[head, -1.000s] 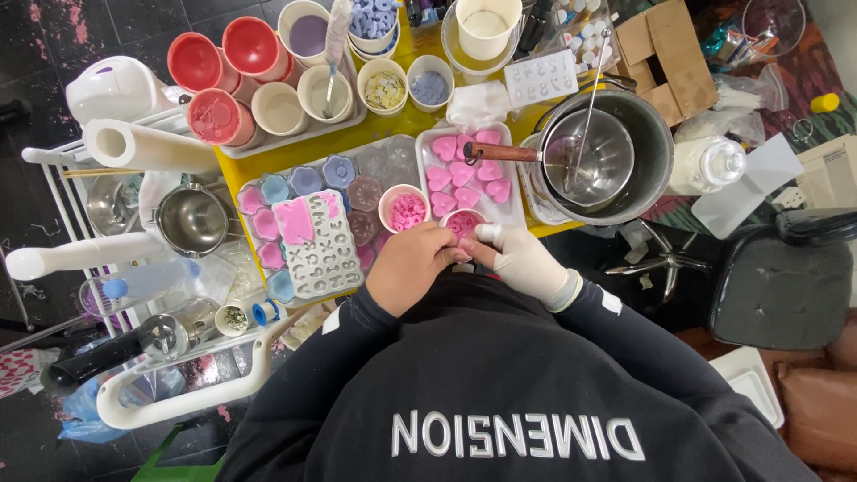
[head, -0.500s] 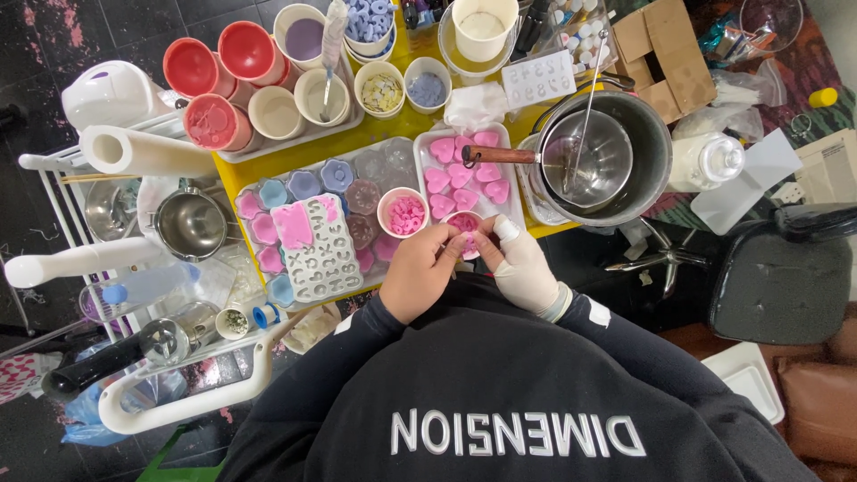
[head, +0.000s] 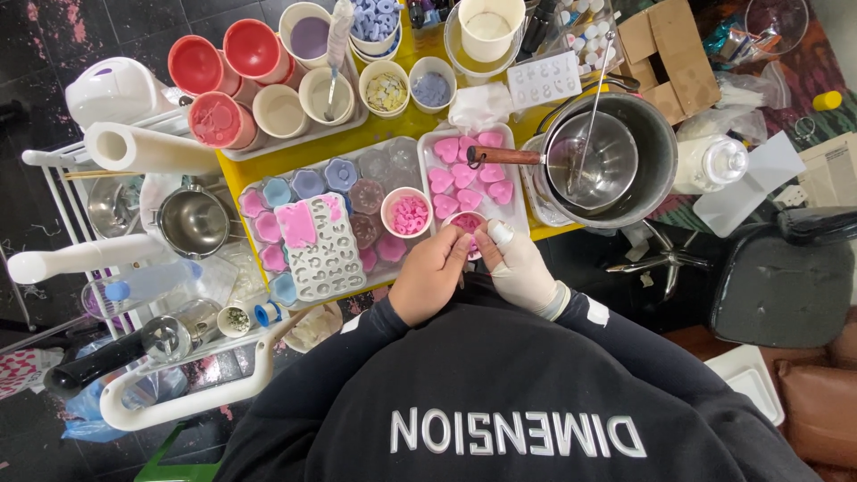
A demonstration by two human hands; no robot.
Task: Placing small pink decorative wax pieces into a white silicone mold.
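Together, both hands (head: 473,268) pinch round pink mould (head: 466,223).

You're in a black sweatshirt, silver mirrored lettering across it. Your right hand (head: 518,268) wears 1 white latex glove, cuff bunched just behind it. Left hand (head: 430,277) bare, black ribbed cuff just behind it.

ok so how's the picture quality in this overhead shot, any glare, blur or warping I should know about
Head view: light is bright and even, with only soft shadows. The steel pot shows mild glare on its rim. Both hands, left hand bare and right hand gloved, look sharp around the small pink cup. The wide lens bends the frame edges, so the paper roll and chair lean outward.
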